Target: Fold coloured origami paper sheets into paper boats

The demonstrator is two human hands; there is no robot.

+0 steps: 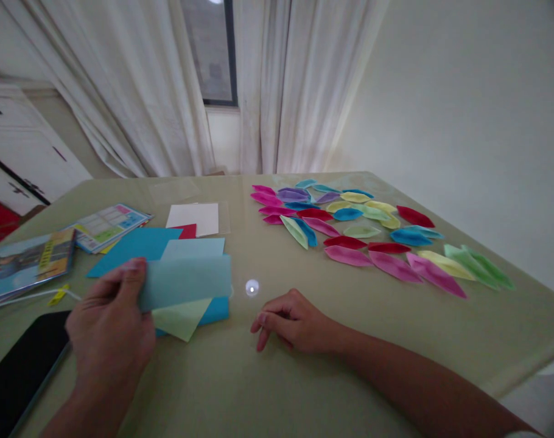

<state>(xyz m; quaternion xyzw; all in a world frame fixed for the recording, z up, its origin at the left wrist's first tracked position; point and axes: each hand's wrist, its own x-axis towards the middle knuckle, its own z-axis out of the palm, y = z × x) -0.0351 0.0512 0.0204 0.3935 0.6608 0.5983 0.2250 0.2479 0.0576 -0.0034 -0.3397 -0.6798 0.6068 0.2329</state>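
Note:
My left hand (115, 319) pinches a light blue sheet of paper (188, 281) between thumb and fingers at its left end. The sheet is raised over a small pile: a pale green paper (183, 317), a brighter blue paper (217, 310) and another light blue paper (197, 247). My right hand (290, 320) lies by the table's middle with loosely bent fingers and nothing in it. Beyond it, many folded paper leaf shapes (349, 256) in pink, red, blue, yellow, green and purple are spread out on the right.
A black phone-like slab (25, 359) lies at the near left of the table (240, 383). Past it are a white cable (25, 297) with a yellow tag, a picture book (25, 264) and a printed booklet (112, 226). White paper (193, 218) lies farther back.

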